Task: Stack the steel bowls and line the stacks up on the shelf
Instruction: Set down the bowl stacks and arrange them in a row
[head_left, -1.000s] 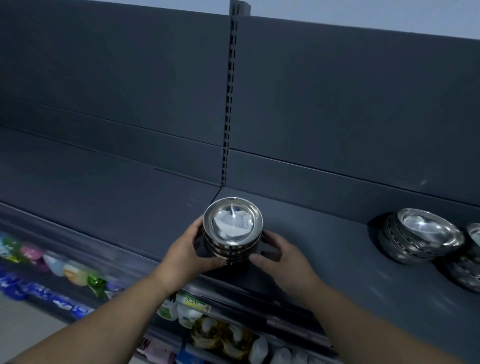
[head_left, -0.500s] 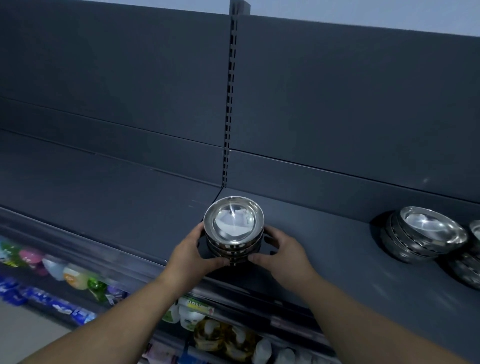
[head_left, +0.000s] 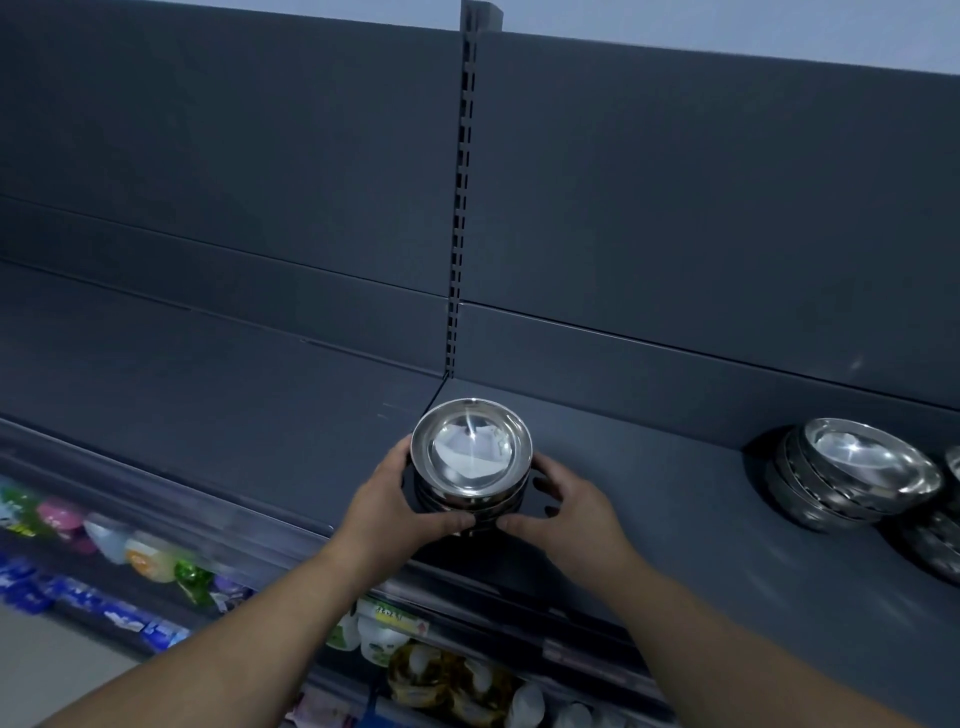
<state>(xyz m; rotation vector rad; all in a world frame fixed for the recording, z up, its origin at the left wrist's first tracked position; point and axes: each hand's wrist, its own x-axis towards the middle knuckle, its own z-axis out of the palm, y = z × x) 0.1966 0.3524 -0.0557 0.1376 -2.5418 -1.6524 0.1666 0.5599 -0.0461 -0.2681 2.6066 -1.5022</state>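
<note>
A stack of steel bowls (head_left: 471, 457) stands upright on the dark grey shelf (head_left: 649, 483), near the seam between two shelf sections. My left hand (head_left: 395, 501) grips its left side and my right hand (head_left: 563, 512) grips its right side, thumbs meeting under the front. Another stack of steel bowls (head_left: 852, 475) leans tilted against the back panel at the far right, with more bowls (head_left: 935, 545) beside it, cut off by the frame edge.
The slotted upright post (head_left: 462, 208) rises behind the held stack. The left shelf section (head_left: 208, 374) is bare. A lower shelf (head_left: 130, 561) holds colourful bottles and packets below the front edge.
Both hands have slid the stack a little farther back onto the shelf, towards the back panel. The tilted stacks at the right have not moved.
</note>
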